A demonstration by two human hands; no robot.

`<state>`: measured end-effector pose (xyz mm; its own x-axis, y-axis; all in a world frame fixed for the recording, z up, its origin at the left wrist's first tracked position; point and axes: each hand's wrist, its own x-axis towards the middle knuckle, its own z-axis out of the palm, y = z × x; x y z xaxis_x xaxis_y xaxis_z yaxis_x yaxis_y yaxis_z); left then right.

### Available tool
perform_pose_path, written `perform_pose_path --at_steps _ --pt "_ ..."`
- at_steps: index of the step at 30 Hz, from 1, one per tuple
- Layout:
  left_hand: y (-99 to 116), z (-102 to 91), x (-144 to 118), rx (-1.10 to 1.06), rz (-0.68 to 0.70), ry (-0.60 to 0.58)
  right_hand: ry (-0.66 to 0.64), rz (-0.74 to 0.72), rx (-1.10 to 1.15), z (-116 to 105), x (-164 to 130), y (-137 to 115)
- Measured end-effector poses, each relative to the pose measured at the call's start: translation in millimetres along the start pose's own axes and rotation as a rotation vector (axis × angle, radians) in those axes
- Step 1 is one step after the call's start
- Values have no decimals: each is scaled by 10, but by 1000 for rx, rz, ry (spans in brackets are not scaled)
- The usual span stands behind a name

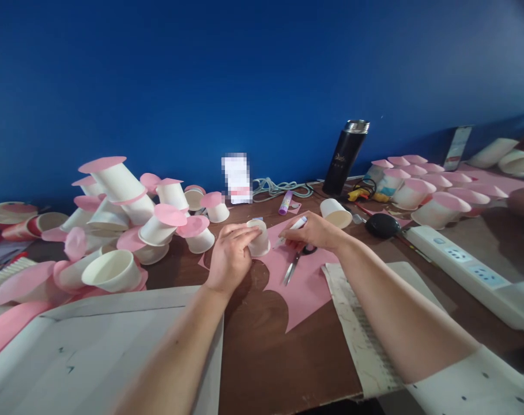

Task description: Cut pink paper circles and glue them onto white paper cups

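Observation:
My left hand [230,253] presses a small white paper cup [260,241] upside down onto a pink paper sheet [305,282] on the brown table. My right hand [316,231] holds a white pen [293,229] with its tip close to the cup's base. Scissors [294,264] lie on the pink sheet just under my right hand. Round cut-outs show along the sheet's left edge.
A heap of white cups with pink paper discs [127,230] fills the left. More pink-topped cups [421,187] stand at right, beside a black flask [345,155], a loose cup [336,212], a glue stick [285,203] and a white power strip [469,271]. Grey cardboard [93,340] lies near me.

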<state>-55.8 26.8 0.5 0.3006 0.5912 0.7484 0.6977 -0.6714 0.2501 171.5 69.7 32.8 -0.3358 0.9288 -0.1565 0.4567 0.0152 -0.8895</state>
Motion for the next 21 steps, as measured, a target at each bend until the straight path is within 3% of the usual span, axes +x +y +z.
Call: perform_pose_path --at_steps 9,21 --pt "6 5 5 13 1 2 -41 -57 65 83 36 41" --pt "18 8 12 22 20 28 74 86 123 78 103 83"
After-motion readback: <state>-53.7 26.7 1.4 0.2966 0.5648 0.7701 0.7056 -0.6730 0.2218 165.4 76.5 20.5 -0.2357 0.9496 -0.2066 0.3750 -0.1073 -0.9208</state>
